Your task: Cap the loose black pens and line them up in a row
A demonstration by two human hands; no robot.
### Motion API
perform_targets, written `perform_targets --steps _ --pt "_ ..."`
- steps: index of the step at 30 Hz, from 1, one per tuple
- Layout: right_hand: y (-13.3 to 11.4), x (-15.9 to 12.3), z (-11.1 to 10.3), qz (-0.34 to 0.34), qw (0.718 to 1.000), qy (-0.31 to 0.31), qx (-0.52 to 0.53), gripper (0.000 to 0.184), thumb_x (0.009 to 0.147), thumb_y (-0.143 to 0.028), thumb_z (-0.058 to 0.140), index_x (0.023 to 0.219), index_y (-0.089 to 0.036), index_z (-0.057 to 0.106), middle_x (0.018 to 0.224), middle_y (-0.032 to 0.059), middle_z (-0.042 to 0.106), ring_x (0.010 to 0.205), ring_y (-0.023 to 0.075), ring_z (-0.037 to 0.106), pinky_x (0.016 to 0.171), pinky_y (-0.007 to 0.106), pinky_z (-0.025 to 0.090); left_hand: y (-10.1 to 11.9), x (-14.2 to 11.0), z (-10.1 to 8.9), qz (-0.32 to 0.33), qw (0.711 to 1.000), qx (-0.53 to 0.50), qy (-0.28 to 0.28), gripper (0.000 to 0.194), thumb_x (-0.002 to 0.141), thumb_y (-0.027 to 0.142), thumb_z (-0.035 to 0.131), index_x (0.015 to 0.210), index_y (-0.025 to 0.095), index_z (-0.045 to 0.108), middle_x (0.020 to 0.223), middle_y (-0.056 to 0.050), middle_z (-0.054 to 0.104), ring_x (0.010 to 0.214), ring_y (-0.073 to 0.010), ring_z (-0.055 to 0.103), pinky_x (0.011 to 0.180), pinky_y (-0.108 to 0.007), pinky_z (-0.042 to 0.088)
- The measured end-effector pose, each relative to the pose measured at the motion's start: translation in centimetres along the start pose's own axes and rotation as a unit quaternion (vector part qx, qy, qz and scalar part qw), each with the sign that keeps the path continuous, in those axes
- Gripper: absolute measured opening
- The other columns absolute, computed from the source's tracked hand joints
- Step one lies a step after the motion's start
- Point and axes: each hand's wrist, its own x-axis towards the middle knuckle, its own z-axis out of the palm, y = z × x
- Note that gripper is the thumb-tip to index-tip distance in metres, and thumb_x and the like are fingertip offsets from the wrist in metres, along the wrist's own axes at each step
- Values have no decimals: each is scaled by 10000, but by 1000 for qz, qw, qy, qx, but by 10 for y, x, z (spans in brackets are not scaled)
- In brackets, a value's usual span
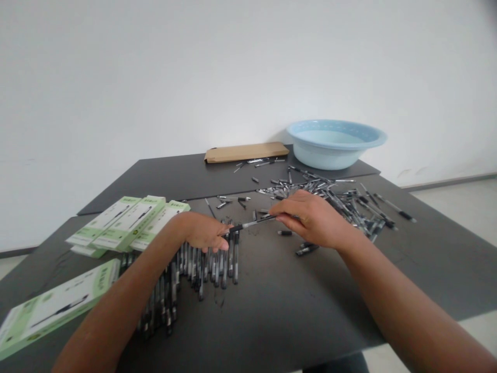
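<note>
A gel pen with a clear barrel and black grip spans the space between my two hands. My left hand pinches its black-grip end, above rows of assembled-looking pens laid side by side. At the other end, my right hand is closed with thumb and fingers together; its fingers partly hide that end. Behind and beside my right hand spreads a loose heap of pens and pen parts. A short black piece lies just below the right fingertips.
Green and white pen boxes are stacked at the left, with another box nearer me. A light blue basin stands at the back right. Beside it lies a flat brown cardboard piece on the dark table, near the wall.
</note>
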Motion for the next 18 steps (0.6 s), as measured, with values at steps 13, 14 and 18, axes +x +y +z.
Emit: perform_targets --steps 13,14,18 --pt "3 -5 1 2 989 82 119 310 887 -329 561 1170 -203 544 979 52 693 896 181 644 809 301 464 -3 2 1 -7 1000 -23 -3 261 899 294 412 949 121 602 962 -116 724 762 -186 673 651 -245 490" --pt "6 -6 1 12 984 111 139 291 898 -330 539 1159 -201 550 950 46 695 870 173 649 784 289 470 -4 3 1 -6 1000 -25 -4 259 896 295 415 943 123 602 961 -116 724 762 -188 674 651 -246 491" --pt "21 -8 6 91 933 285 198 250 954 -343 419 1070 -196 583 791 25 682 736 156 646 711 284 479 -4 3 2 -14 999 -28 -8 270 894 314 409 927 124 599 965 -119 721 769 -193 674 650 -248 490"
